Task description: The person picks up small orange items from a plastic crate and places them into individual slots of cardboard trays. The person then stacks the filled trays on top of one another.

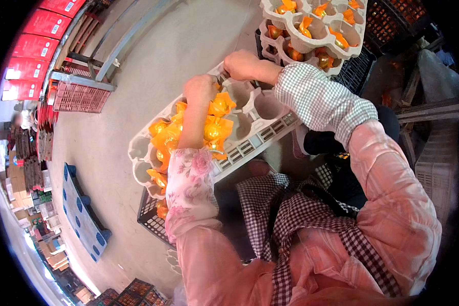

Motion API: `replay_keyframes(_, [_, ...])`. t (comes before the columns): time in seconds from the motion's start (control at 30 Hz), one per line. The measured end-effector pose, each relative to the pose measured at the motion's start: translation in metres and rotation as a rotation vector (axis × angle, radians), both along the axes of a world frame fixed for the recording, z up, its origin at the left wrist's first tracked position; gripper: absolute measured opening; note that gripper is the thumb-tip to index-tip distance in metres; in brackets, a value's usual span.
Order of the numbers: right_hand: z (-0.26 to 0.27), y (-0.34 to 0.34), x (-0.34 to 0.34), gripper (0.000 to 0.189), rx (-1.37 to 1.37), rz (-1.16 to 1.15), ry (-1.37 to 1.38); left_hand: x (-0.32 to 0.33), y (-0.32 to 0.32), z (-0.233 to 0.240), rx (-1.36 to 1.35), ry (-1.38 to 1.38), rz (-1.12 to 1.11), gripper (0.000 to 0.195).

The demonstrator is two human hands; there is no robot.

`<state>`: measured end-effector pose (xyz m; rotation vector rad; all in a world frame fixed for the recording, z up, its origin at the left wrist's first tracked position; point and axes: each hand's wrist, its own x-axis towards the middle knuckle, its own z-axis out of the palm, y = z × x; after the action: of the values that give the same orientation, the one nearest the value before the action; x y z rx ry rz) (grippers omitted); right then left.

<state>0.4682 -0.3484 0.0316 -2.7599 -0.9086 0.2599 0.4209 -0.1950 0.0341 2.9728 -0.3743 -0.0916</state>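
A grey molded-pulp tray (139,147) lies on a light plastic crate (260,141) before me. Several fruits in orange-and-clear wrappers (214,132) are clustered on its left part, while several cups on the right hold nothing. My left hand (200,90) bends down over the tray's far side, at an orange wrapper; its fingertips are hidden. At the far right corner of the tray is my right hand (239,65), with curled fingers whose tips cannot be seen. Beyond it stand stacked pulp trays (317,28) with wrapped fruits in their cups.
Black plastic crates (386,23) stand at the upper right, and another (153,220) is below the tray's left end. A blue pallet (82,214) lies on the floor at left. Red boxes (36,46) and a pink crate (82,97) are upper left. A person (28,118) is far left.
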Motion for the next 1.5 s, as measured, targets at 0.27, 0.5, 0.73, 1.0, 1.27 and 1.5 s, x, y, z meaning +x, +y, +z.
replay_keyframes(0.27, [0.034,-0.018,-0.074,0.027,0.639,0.450,-0.228,-0.042,0.042,0.033,-0.949,0.022,0.331,0.025])
replay_keyframes(0.5, [0.026,-0.002,-0.077,0.023,0.899,0.179,0.182,-0.133,-0.004,0.074,-0.191,-0.299,0.118,0.033])
replay_keyframes(0.73, [0.070,-0.056,-0.076,0.023,1.241,-0.056,0.784,-0.142,0.007,0.037,-0.562,-0.250,0.297,0.036])
replay_keyframes(1.0, [0.058,-0.091,-0.059,0.011,0.489,0.010,-0.265,-0.083,-0.037,0.043,-0.614,-0.276,0.044,0.033])
replay_keyframes(1.27, [0.019,-0.077,-0.070,0.011,0.203,0.131,-0.281,-0.065,-0.057,0.005,-0.338,-0.181,0.021,0.020])
replay_keyframes(1.5, [0.018,-0.059,-0.046,0.017,0.045,0.114,-0.007,-0.062,-0.043,-0.009,-0.218,-0.062,-0.001,0.016])
